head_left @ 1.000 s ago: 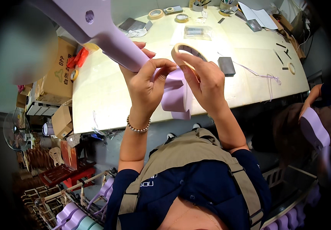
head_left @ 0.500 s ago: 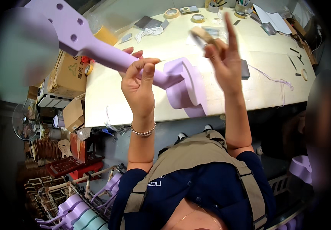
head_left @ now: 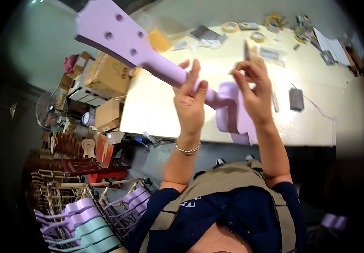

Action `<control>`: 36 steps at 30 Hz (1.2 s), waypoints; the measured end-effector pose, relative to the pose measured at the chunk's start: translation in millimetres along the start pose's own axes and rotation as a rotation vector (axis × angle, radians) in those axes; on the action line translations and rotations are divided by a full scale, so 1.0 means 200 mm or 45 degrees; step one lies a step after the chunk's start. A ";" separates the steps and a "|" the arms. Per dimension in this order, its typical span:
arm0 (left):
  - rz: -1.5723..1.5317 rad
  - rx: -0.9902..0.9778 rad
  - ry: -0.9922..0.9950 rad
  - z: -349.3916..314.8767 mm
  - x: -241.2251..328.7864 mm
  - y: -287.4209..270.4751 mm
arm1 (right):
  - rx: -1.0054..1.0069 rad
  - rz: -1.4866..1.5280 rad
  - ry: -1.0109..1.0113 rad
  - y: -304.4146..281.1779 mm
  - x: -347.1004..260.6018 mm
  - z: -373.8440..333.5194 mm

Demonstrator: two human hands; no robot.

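Note:
A pale purple ukulele (head_left: 165, 67) without strings slants across the view, its headstock with several holes at the upper left and its body partly behind my right wrist. My left hand (head_left: 190, 105) is around the middle of the neck, thumb and index finger pointing up beside it. My right hand (head_left: 256, 90) is above the body, holding a roll of tape (head_left: 253, 53) against its raised fingers. Its thumb and index finger are bent toward each other; a small pale bit shows at their tips, too blurred to name. Whether the body touches the table is hidden.
On the pale table (head_left: 156, 114) lie a dark grey block (head_left: 296, 99), tape rolls (head_left: 230, 27) and a white cloth (head_left: 209, 44). Cardboard boxes (head_left: 108, 76) stand to the left. A rack with purple and mint instrument bodies (head_left: 93, 227) is at the lower left.
The ukulele and both hands appear farther right in the view, which has shifted too. My left thumb and index finger have parted from their pinch. My right index finger has bent down toward the thumb.

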State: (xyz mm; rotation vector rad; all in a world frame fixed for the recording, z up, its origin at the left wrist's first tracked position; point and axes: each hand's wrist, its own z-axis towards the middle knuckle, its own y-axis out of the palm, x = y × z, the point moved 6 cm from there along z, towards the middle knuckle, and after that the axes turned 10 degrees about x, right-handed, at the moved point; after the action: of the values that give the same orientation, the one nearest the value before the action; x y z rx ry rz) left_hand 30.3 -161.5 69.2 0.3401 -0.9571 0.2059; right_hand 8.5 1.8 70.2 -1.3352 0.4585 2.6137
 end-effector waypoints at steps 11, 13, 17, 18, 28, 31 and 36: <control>-0.174 -0.082 0.119 -0.04 -0.01 -0.07 | -0.449 0.150 -0.538 0.41 -0.61 0.22; -0.191 -0.079 0.011 -0.06 -0.07 -0.11 | -0.382 0.125 -0.638 0.46 -0.71 0.23; -0.169 -0.092 -0.150 -0.08 -0.13 -0.12 | -0.250 0.089 -0.755 0.53 -0.80 0.25; -0.155 -0.080 -0.152 -0.08 -0.12 -0.11 | -0.223 0.091 -0.773 0.54 -0.80 0.25; -0.096 -0.096 -0.130 -0.08 -0.14 -0.10 | -0.128 -0.053 -0.723 0.54 -0.81 0.26; 0.056 -0.106 -0.034 -0.08 -0.11 -0.10 | -0.143 -0.113 -0.720 0.55 -0.80 0.28; 0.063 -0.121 0.046 -0.03 0.04 -0.02 | -0.023 -0.217 -0.697 0.46 -0.68 0.41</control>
State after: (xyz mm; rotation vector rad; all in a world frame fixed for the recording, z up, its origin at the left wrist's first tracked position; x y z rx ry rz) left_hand 39.6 -162.4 72.3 0.2247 -0.9372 0.2104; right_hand -0.4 -58.9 243.0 -0.5790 0.2221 2.6822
